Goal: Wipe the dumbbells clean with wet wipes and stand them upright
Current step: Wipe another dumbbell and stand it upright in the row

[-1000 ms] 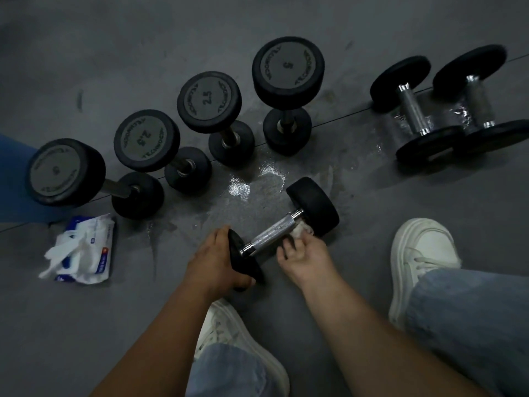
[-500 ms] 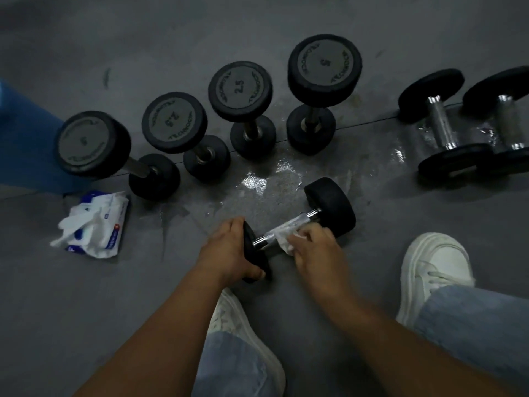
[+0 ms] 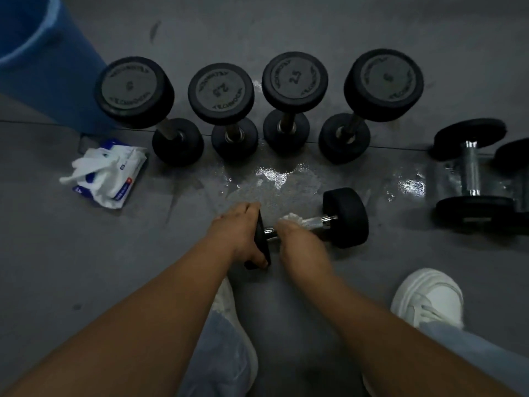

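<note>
A small black dumbbell (image 3: 345,217) with a chrome handle lies on its side on the grey floor in front of me. My left hand (image 3: 239,233) grips its near weight head. My right hand (image 3: 297,242) holds a white wet wipe (image 3: 293,218) wrapped round the handle. Several dumbbells stand upright in a row behind, among them one marked 2.5 (image 3: 294,81). Two more dumbbells (image 3: 472,173) lie on their sides at the right.
An open pack of wet wipes (image 3: 106,173) lies at the left, beside a blue bin (image 3: 43,58). Wet patches (image 3: 274,176) shine on the floor. My white shoes (image 3: 428,298) and jeans are close below.
My right hand with the wipe has slid along the handle toward my left hand. The camera view has shifted, so the row of dumbbells sits further right in the frame.
</note>
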Tool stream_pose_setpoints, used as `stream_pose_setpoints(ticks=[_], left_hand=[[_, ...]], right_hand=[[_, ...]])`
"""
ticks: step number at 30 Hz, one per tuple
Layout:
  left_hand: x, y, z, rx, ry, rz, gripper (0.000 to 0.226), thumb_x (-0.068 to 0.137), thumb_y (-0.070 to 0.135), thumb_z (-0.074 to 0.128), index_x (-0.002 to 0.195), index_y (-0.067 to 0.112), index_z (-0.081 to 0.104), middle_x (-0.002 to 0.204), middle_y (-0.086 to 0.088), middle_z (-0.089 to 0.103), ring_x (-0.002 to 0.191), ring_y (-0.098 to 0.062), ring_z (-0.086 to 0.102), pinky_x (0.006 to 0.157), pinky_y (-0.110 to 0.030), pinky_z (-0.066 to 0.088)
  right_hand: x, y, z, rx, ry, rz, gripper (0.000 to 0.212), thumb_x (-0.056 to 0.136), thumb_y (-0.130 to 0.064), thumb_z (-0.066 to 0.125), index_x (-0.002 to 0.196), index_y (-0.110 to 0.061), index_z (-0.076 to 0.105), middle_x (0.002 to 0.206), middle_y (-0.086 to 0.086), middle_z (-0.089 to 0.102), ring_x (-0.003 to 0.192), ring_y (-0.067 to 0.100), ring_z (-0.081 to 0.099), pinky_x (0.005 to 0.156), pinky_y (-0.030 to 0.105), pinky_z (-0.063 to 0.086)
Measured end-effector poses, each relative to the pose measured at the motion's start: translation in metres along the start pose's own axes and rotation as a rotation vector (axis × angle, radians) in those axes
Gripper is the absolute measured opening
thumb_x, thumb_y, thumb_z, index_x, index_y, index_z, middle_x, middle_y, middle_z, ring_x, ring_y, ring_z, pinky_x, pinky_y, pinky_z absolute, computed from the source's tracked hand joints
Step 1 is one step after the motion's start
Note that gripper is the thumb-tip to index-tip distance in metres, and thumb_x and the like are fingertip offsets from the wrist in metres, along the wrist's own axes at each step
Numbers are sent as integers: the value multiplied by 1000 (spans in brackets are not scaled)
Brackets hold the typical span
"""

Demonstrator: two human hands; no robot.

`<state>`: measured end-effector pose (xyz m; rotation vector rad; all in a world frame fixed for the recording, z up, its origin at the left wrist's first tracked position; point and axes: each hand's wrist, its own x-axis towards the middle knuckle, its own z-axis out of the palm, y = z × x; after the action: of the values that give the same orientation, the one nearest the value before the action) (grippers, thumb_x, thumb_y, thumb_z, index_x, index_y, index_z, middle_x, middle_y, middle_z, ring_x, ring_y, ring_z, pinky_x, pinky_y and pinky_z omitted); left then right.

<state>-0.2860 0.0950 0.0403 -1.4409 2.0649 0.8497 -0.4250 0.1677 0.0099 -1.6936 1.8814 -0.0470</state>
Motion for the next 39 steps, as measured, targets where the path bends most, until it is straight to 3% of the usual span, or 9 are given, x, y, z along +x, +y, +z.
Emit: stream_pose_setpoints(ticks=[4,9,12,16,23,26,31,34,39], left_hand=[[1,-1,-2,-4,-2,3,129,49,53,90,152,21,18,149,-1,34,134,-27,40,105,-40,39],[2,0,-5,-11,-16,-1,124,48,52,91,148,21,24,146,-1,37,132,-26,43,101,-40,41],[3,-1,-5,-16,-24,-4,125,49,52,91,149,21,23,147,-1,37,133,-26,42,102,-40,41],[3,-1,-4,-1,-15,2,129,49,52,91,151,21,19,148,-1,35,134,-25,40,105,-41,40],[5,-2,-7,-2,-43,0,131,50,53,91,153,22,16,150,0,33,136,-26,39,106,-41,39],[6,-2,-5,8,-31,0,133,50,54,90,154,22,13,151,-1,32,135,-26,40,107,-40,39],[5,-3,-7,-5,-41,-2,135,51,53,91,155,22,11,154,-1,28,138,-27,37,109,-41,37],[3,-2,-8,-14,-40,8,136,51,52,91,156,21,10,156,-2,25,141,-26,33,112,-38,34],[5,-4,-9,-49,-40,32,131,51,49,92,154,20,16,155,-2,27,143,-23,30,113,-38,34]], right_hand=[[14,28,-17,96,153,250,17,88,-5,42,89,-14,56,103,10,61,89,33,62,73,35,48],[8,-2,-19,410,80,-44,25,84,0,55,99,-12,71,90,9,70,83,23,63,74,27,45],[25,3,-24,737,175,328,30,82,-14,57,111,-16,55,84,5,64,75,20,61,65,26,44],[25,5,-17,219,-13,164,18,88,-29,56,99,-16,54,92,13,66,88,31,62,70,32,44],[25,16,-23,-245,168,-1,23,93,-29,48,102,-19,66,103,6,63,96,30,55,70,34,39],[12,13,-18,-71,113,-231,21,89,-29,53,93,-18,71,100,4,67,94,32,59,77,38,47],[17,19,-32,316,126,142,23,93,-15,50,116,-12,52,98,15,67,92,33,62,80,36,49],[22,16,-27,246,-24,62,11,91,-20,57,99,-12,59,91,13,66,88,30,62,69,29,42],[24,29,-17,338,224,198,8,84,-15,69,83,-8,72,96,13,55,86,25,58,73,20,34]])
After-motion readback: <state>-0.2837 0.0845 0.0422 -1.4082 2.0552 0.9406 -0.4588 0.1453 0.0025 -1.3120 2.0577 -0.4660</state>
